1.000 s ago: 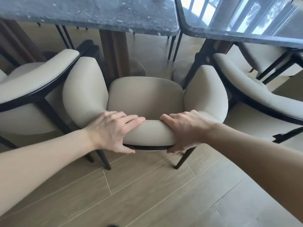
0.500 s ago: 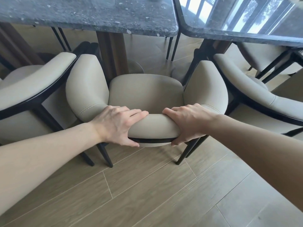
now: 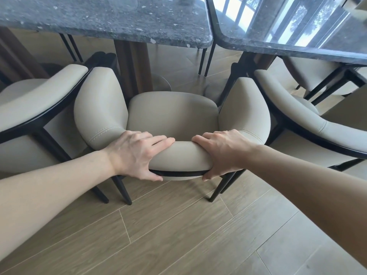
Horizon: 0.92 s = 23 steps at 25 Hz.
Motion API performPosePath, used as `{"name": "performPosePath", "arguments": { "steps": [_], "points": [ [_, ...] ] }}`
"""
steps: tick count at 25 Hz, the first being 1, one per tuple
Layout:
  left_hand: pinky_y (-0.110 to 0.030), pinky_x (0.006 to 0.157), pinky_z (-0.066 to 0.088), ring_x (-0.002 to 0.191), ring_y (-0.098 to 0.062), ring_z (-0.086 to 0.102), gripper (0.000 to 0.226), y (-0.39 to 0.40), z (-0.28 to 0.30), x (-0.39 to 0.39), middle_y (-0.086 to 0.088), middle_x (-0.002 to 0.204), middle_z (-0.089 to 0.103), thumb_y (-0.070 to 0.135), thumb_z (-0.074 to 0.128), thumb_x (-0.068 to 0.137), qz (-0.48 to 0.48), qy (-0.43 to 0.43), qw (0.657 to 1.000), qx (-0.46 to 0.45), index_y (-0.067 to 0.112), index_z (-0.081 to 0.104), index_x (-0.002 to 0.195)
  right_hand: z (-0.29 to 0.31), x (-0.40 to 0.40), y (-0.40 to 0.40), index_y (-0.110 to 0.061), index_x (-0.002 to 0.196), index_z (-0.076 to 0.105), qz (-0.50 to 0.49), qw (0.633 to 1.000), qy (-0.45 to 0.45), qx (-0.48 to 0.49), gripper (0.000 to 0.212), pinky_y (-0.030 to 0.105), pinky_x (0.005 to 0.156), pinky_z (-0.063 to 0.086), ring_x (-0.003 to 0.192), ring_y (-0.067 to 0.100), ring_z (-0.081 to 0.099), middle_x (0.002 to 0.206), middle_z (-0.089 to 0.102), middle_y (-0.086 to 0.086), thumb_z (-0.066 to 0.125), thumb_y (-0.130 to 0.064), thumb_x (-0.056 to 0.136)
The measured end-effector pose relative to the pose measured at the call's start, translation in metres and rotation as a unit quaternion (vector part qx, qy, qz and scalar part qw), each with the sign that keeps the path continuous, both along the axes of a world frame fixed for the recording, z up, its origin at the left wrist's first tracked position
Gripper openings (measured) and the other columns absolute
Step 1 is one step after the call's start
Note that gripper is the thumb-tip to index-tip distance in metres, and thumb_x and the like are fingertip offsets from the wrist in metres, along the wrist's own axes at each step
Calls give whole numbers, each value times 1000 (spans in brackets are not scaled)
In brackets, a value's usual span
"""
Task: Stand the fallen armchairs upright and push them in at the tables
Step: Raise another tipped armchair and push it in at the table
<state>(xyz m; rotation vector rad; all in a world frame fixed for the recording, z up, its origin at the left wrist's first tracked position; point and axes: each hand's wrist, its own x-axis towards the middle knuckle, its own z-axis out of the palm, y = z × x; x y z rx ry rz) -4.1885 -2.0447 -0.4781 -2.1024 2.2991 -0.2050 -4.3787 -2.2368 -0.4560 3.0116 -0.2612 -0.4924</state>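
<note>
Both grips are clamped on the backrest: left hand (image 3: 137, 153) and right hand (image 3: 224, 151) curl over the padded top rail of the beige armchair (image 3: 172, 114), thumbs underneath. The armchair stands upright on the wood floor (image 3: 178, 235), facing the dark stone tabletop (image 3: 103, 18), between two neighbouring chairs.

This looks like a dining room in a restaurant or cafe. Two dark stone tables, one table (image 3: 111, 22) beside another table (image 3: 288, 36), stand close together on a wood floor (image 3: 178, 235). Matching soft beige armchairs, like this armchair (image 3: 172, 116), sit around them.
</note>
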Motion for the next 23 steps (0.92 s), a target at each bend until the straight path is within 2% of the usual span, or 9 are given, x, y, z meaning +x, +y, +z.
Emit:
{"name": "performPosePath", "arguments": {
  "steps": [4,10,17,20,21,23],
  "points": [
    [-39,53,58,73,-29,72,99,-8,3,12,0,108,75,68,86,55,2,1,1000,1,7,66,130,2,11,-4,-34,126,40,-5,1000,-4,0,92,31,60,40,92,21,63,104,59,-11,68,-82,52],
    [-42,62,58,82,-31,72,98,-30,6,28,2,115,73,70,80,60,23,13,1000,9,13,61,138,9,32,-25,-37,123,40,-13,1000,1,13,89,32,59,36,88,19,61,100,57,-13,66,-82,50],
    [-41,62,59,78,-30,71,97,-32,5,27,2,113,73,71,79,59,22,21,1000,6,12,63,134,6,29,-31,-40,123,39,-13,1000,-10,19,92,32,59,39,87,19,61,101,57,-14,64,-84,46],
    [-40,75,58,89,-26,69,95,-33,6,27,8,117,70,85,58,62,48,59,997,14,25,55,136,2,26,-31,-40,123,39,-28,999,-11,39,92,34,63,45,90,19,61,102,57,-14,66,-82,47],
    [-40,85,56,96,-24,68,94,-35,7,26,11,117,69,90,50,61,65,84,994,29,31,51,135,1,26,-31,-40,124,38,-36,998,-10,51,92,36,68,47,92,19,61,104,57,-15,67,-81,47],
    [-45,107,42,113,-21,64,94,-38,8,26,14,122,66,94,43,59,92,117,986,72,37,44,134,0,28,-29,-42,125,37,-57,995,-7,79,92,41,82,48,99,18,59,108,57,-16,70,-78,47]
  ]
}}
